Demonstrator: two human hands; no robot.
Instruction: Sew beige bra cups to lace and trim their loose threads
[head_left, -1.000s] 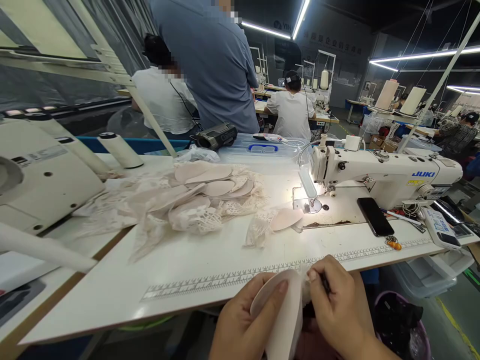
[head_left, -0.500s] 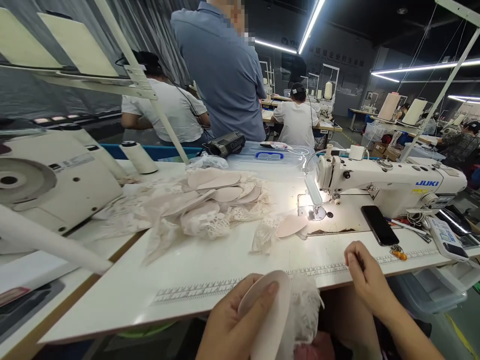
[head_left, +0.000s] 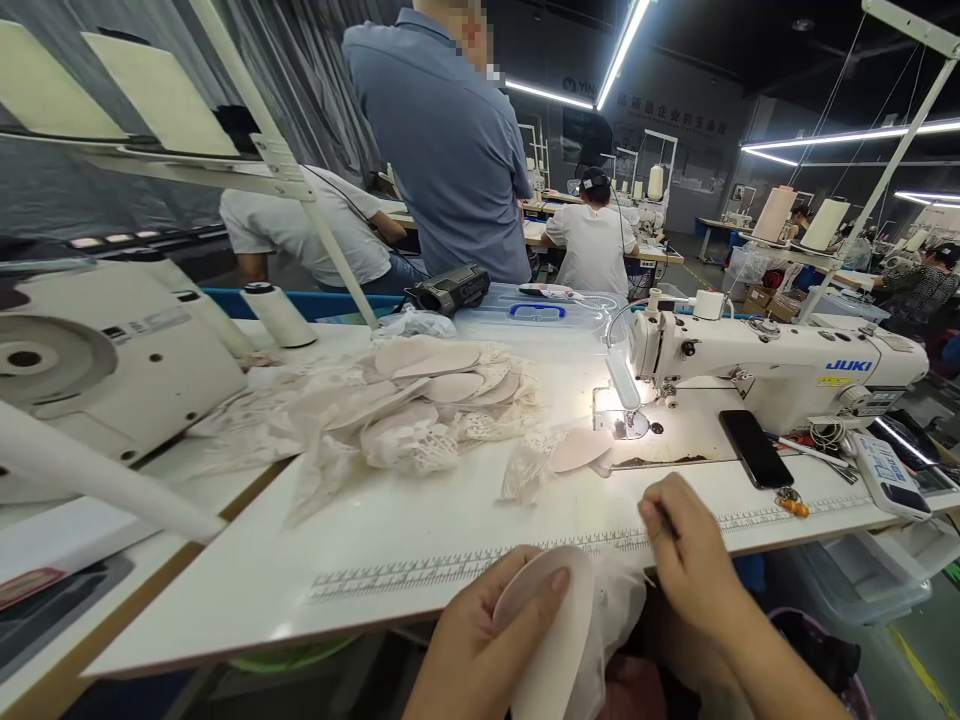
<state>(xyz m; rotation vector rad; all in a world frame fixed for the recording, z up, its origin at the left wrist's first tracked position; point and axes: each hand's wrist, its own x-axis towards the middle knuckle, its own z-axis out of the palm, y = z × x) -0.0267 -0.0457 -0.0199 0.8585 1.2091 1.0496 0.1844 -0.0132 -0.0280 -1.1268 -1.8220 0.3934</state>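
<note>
My left hand is closed on a pale pink foam bra cup, thumb across its face. Sheer whitish fabric hangs from the cup's right side, over the table's front edge. To the right, my right hand is raised with its fingers curled together. Something dark shows between those fingers, too small to name. Another pink cup with lace lies beside the lit needle area of the sewing machine. Left of it spreads a pile of similar cups and lace.
A black phone and a white handheld device lie at the right. A ruler strip runs along the table's front. Another machine and a thread cone stand left. Several people, one standing, are beyond the table.
My right hand has moved left, closer to the cup in my left hand. My left hand has shifted slightly right with the cup. A seated person in white at the back left has leaned over.
</note>
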